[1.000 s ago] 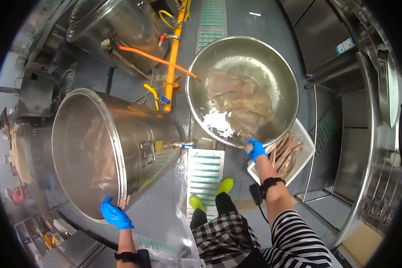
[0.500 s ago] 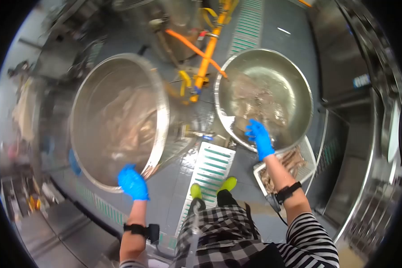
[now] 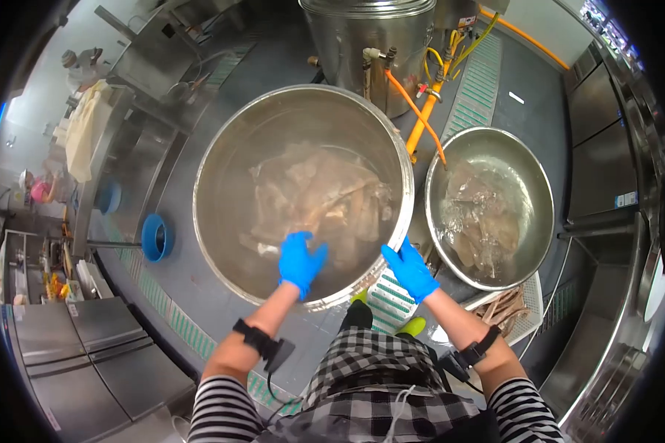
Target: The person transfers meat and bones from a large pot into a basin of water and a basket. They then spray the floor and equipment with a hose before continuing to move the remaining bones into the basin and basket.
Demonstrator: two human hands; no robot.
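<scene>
A large round metal tub (image 3: 208,166) stands before me, with pale, brownish, meat-like pieces (image 3: 325,181) lying in cloudy water. Over the near part of this water is my left hand (image 3: 301,262) in a blue glove, thumb and fingers apart, holding nothing. My blue-gloved right hand (image 3: 411,273) is at the tub's near right rim, thumb on the inner side, fingers closed around the edge. Right of it, a smaller metal basin (image 3: 536,166) contains similar wet pieces (image 3: 484,221) in water. What kind of meat this is, I cannot make out.
A white basket (image 3: 533,303) with brownish strips sits by the basin. Beyond stand a steel pot (image 3: 369,52), an orange hose (image 3: 417,111) and a yellow pipe (image 3: 427,118). A blue bucket (image 3: 155,238) is on the left floor. A slotted drain cover (image 3: 388,301) lies at my feet.
My view has turned left. My left hand has gone from the tub's rim to over its water; my right hand has left the basin for the tub's rim. Tub and basin appear closer together.
</scene>
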